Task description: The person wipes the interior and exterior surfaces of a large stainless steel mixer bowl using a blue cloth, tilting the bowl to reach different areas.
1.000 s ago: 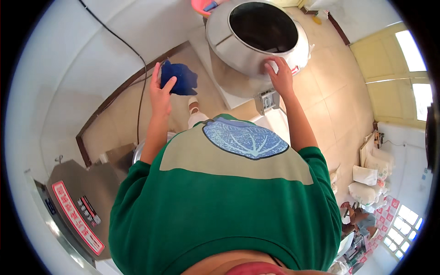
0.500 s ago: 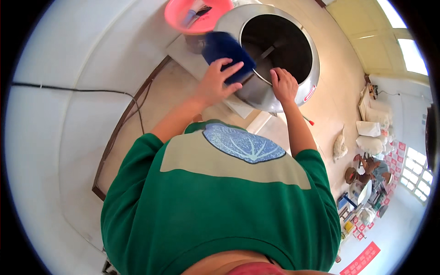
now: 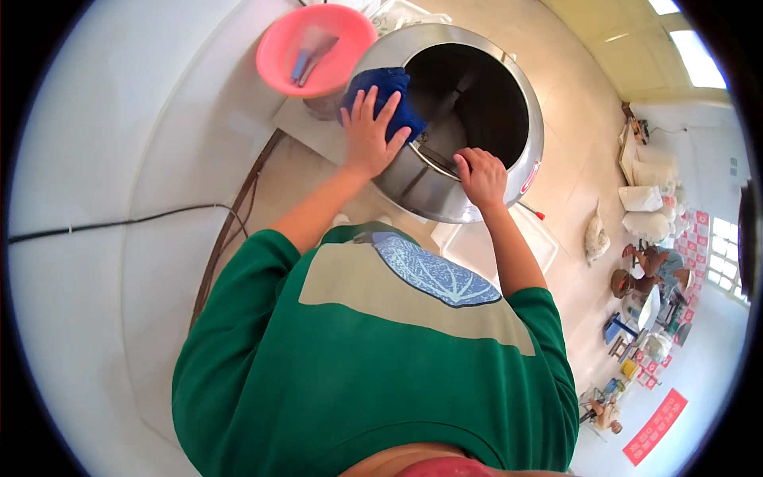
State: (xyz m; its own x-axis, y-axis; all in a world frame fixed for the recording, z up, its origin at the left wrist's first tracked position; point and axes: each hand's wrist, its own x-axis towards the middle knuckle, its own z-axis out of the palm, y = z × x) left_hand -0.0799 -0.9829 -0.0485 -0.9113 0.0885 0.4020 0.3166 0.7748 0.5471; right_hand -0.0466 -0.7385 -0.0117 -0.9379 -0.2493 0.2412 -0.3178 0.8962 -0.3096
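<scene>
A large round steel drum [image 3: 413, 191] with a dark open mouth stands in front of me. My left hand [image 3: 369, 135] presses a blue cloth [image 3: 389, 94] flat against the drum's rim on its left side, fingers spread over the cloth. My right hand [image 3: 479, 175] grips the near edge of the drum's rim, fingers curled over it. Both forearms reach up from my green shirt.
A pink plastic basin [image 3: 314, 49] holding a couple of tools sits just left of the drum. A black cable [image 3: 119, 222] runs across the white wall at left. White trays [image 3: 493, 238] lie on the floor below the drum; sacks and clutter [image 3: 648, 207] sit at right.
My left hand carried the blue cloth from the left over to the drum's rim and now presses it there. My right hand stayed on the rim. The view swung toward the drum.
</scene>
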